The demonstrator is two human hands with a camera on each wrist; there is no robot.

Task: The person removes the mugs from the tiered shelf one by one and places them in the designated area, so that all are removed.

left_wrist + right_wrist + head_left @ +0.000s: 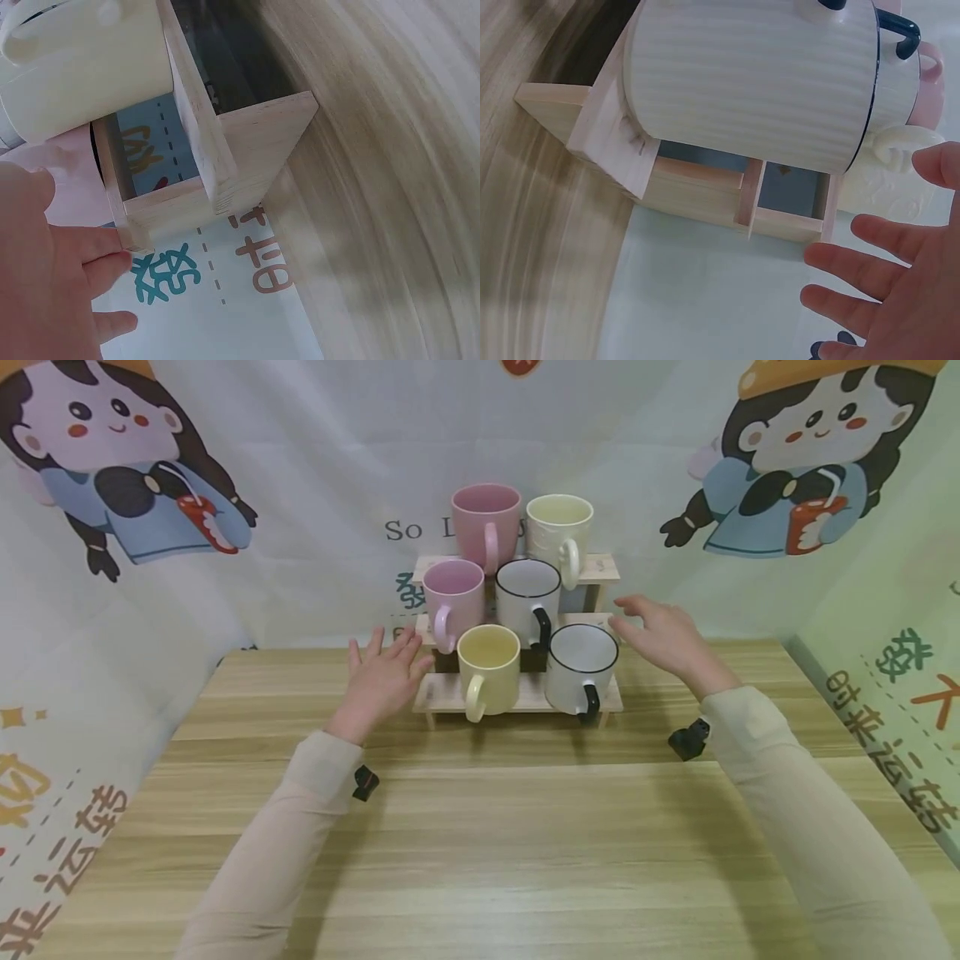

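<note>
A three-tier wooden rack holds several mugs. On its top tier stand a dark pink mug and a cream mug. The middle tier bears a light pink mug and a white mug with a black rim. Below them are a yellow mug and a second black-rimmed white mug. My left hand is spread beside the rack's left side, fingertips right at the middle tier's end in the left wrist view. To the right, my right hand holds nothing, its fingers spread near the upper tiers.
The rack stands toward the back of a wood-grain table. Behind and at both sides hangs a printed white cloth with cartoon figures and lettering. Small black devices, one at the left cuff and one at the right cuff, stick out beneath the sleeves.
</note>
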